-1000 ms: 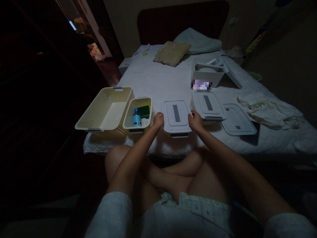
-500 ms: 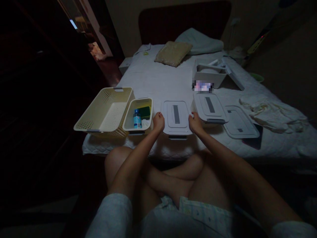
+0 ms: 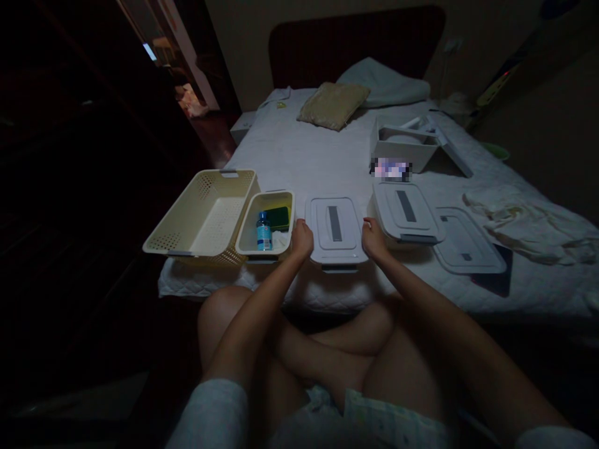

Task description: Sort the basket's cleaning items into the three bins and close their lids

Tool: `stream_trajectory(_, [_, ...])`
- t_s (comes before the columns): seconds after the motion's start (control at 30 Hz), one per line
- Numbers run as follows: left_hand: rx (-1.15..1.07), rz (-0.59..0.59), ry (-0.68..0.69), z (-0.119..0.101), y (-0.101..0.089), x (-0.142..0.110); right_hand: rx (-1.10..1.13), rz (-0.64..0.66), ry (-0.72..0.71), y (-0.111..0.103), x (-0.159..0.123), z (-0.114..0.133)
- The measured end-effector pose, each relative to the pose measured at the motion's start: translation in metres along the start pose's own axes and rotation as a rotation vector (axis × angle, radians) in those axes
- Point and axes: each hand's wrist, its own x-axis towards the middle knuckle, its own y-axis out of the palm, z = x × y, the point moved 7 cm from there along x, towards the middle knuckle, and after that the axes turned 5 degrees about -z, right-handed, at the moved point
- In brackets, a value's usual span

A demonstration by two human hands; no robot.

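A lidded grey-white storage box [image 3: 335,227] with a dark handle strip on its lid sits between my hands at the bed's near edge. My left hand [image 3: 303,239] is closed at its left side, fingers curled at the lid's edge. Against its right side is my right hand [image 3: 373,239], also closed, with fingertips partly hidden. Just left stands an uncovered cream box [image 3: 242,240] holding a blue bottle [image 3: 263,234], a dark green item [image 3: 277,218] and something white. A second lidded box [image 3: 408,212] is to the right, close beside my right hand.
At far left is a large perforated cream basket [image 3: 219,218]. Rightward, a loose lid [image 3: 472,243] lies partly over a dark flat item [image 3: 498,274], near crumpled cloth [image 3: 533,231]. Farther back are a white container [image 3: 407,153], a blurred-out phone-like item [image 3: 391,169] and a cushion [image 3: 334,105].
The view has tilted slightly, so everything sits lower in the picture. Between its neighbours, the middle storage box has shifted slightly left, both hands staying on its sides.
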Motion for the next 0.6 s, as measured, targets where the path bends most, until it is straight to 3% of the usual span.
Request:
stream_trajectory(0.27, [-0.01, 0.006, 0.005, 0.001, 0.02, 0.004, -0.063, -0.002, -0.058, -0.014, 0.003, 0.004])
stream_trajectory(0.6, [0.013, -0.024, -0.003, 0.009, 0.017, 0.001, -0.095, -0.017, -0.152, -0.01, -0.004, 0.008])
